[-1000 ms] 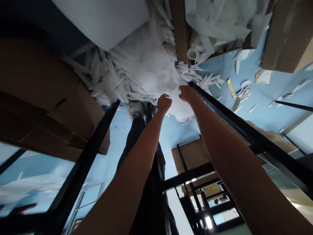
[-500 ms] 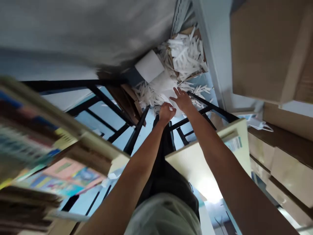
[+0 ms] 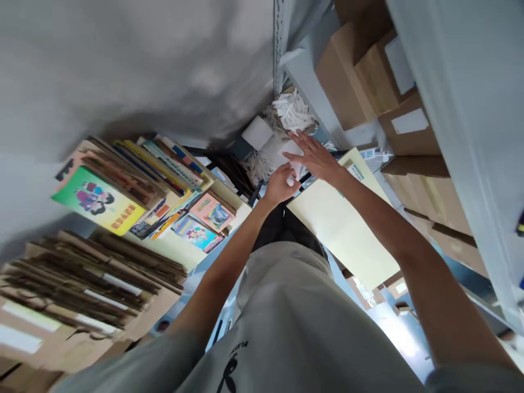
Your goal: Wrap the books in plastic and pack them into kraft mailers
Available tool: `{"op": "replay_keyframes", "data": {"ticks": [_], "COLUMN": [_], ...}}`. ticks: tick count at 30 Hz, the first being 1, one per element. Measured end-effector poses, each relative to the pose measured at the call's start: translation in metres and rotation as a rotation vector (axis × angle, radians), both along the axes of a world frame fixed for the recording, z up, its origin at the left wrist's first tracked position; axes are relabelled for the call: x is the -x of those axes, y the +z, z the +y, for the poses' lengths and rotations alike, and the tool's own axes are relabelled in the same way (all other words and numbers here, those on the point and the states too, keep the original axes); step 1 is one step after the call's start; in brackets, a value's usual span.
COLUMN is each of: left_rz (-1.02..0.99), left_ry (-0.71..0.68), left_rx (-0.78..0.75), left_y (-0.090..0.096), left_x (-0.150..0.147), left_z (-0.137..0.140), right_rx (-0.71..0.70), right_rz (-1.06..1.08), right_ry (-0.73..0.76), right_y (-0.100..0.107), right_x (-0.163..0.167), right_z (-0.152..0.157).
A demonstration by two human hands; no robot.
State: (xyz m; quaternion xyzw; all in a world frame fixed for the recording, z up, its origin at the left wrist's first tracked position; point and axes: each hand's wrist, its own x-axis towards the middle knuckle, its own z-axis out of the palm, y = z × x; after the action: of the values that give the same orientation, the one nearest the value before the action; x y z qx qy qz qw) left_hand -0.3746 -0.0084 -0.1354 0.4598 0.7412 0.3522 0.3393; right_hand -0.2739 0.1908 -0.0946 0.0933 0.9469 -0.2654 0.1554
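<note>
My left hand point(image 3: 282, 186) is closed in front of my body, its fingers pinched around a small white piece point(image 3: 291, 179) that looks like paper. Just to its right, my right hand point(image 3: 317, 157) hangs open with fingers apart and holds nothing. Beyond both hands, on the floor, lies a heap of white paper-like strips point(image 3: 256, 167). More white strips point(image 3: 293, 111) fill a cardboard box in the corner. A white block-shaped thing point(image 3: 257, 132) sits beside the heap, and a pale sheet point(image 3: 273, 153) lies partly hidden behind my hands.
At left, a pale tabletop point(image 3: 229, 203) bears several books point(image 3: 107, 199), with stacked flattened cardboard point(image 3: 82, 284) nearer me. A bare pale board point(image 3: 347, 218) stands at right. Cardboard boxes point(image 3: 434, 202) fill the shelves beyond a grey metal post point(image 3: 454, 136).
The view has tilted up and drawn back, so the floor heap looks smaller and the books show clearly. My left hand keeps the white piece; my right hand stays open.
</note>
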Motion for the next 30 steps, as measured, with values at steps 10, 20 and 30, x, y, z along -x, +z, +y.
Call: {"op": "replay_keyframes", "data": {"ticks": [10,20,30], "left_rz": [0.069,0.246,0.284], "left_ry": [-0.154,0.08,-0.235], "left_rx": [-0.253,-0.602,-0.863], "left_y": [0.093,0.247,0.357], "left_x": [0.007,0.004,-0.216], "left_z": [-0.019,-0.034,-0.058], "right_rx": [-0.143,-0.408,-0.559], "right_rz": [0.231,0.361,0.474], "right_ry": [-0.097,-0.176,-0.727], "right_y": [0.109,0.287,0.377], "right_x": [-0.034,-0.105,-0.353], "right_z": [-0.001,-0.013,-0.088]}}
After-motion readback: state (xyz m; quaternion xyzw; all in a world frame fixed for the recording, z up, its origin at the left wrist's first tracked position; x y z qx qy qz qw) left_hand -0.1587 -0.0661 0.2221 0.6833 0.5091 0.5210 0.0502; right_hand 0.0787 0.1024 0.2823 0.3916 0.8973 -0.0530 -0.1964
